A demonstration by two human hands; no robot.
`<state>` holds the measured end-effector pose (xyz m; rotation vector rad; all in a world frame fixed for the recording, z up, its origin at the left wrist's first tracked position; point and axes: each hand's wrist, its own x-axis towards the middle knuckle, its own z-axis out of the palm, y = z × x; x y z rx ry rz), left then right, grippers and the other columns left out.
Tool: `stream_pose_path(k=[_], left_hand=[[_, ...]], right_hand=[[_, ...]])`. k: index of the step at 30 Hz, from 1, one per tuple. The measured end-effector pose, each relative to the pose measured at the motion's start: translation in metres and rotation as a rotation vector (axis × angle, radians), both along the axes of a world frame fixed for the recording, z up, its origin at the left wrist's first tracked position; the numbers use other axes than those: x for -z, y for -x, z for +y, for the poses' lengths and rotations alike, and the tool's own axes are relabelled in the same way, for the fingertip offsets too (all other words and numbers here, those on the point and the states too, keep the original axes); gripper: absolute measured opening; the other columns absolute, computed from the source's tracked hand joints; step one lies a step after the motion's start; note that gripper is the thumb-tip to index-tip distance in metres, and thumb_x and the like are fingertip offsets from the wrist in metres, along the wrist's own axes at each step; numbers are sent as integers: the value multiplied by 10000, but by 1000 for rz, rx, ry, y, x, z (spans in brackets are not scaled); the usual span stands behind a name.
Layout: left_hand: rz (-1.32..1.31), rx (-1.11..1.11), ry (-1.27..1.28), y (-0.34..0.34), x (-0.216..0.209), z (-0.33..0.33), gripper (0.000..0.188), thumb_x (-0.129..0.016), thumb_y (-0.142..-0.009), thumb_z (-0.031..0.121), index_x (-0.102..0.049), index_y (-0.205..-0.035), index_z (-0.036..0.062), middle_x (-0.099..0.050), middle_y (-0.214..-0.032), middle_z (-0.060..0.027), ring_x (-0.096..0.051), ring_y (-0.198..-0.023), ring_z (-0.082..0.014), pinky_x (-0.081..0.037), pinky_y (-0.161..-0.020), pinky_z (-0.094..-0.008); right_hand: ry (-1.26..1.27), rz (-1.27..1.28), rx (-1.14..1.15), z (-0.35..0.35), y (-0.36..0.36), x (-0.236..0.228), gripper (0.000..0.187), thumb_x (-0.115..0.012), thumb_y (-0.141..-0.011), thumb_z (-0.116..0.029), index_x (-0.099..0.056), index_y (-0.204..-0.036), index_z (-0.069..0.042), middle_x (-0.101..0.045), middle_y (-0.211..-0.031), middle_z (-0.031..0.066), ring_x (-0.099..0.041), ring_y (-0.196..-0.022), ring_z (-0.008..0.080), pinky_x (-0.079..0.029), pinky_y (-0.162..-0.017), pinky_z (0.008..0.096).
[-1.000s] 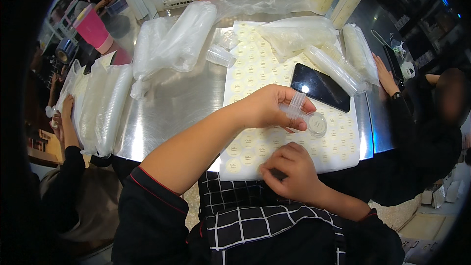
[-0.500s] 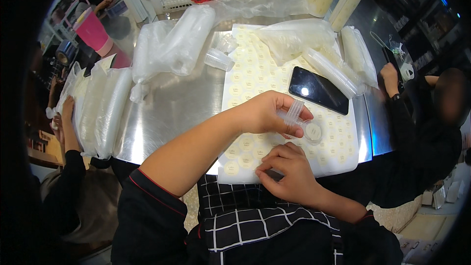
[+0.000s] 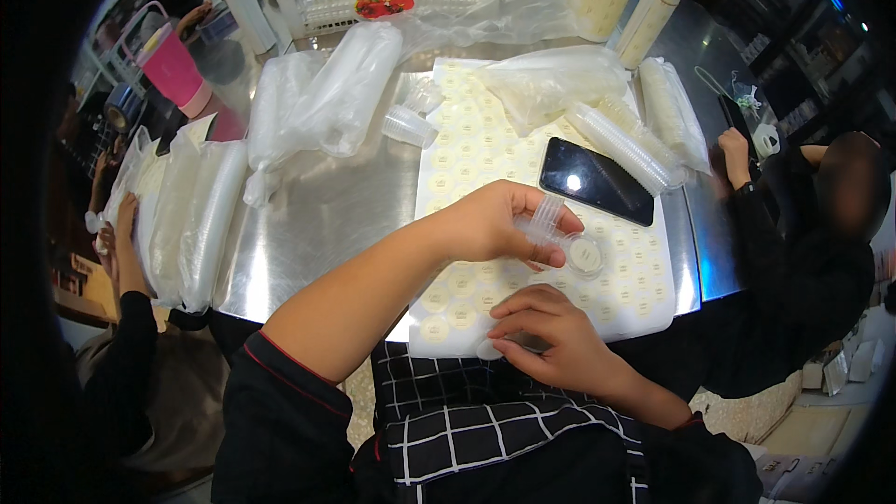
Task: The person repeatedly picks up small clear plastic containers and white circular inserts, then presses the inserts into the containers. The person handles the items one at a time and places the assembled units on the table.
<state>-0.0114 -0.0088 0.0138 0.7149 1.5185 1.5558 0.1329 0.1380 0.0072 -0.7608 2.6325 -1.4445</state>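
My left hand (image 3: 495, 224) grasps small clear cups (image 3: 544, 221) over the sticker sheet (image 3: 485, 145); my right hand (image 3: 551, 336) pinches a round sticker (image 3: 489, 349) at the bench's (image 3: 317, 224) near edge.

Bright overhead light glares off the steel table (image 3: 308, 224) and the dark phone screen (image 3: 597, 182) — centre sharp. Fisheye bending darkens the rim, where a seated person's face is blurred.
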Motion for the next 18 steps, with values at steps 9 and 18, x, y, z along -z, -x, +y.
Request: stream_pose_path(k=[9,18], left_hand=[[217,117,-53,-8,-9,-3,431,-896,-662,133,-731,-1055,67,-709,-1047,-55,-646,-983,-154,-501,-892,-307],[269,214,-101,-12,-13,-4,421,-871,-623,184,-747,-1003,56,-713,-1015,-74,-664,-967,-202,-498,-882,-316]], right_hand=[[11,456,216,61,-28,-49,231,-808,-735,-104,-723,-946,-64,-703,-960,61,-701,-775,210,-562,-663,317],[-79,670,-35,78,-18,-37,331,-818,-681,-53,-693,-988,-56,-649,-949,56,-668,-667,199,-532,-510,282]])
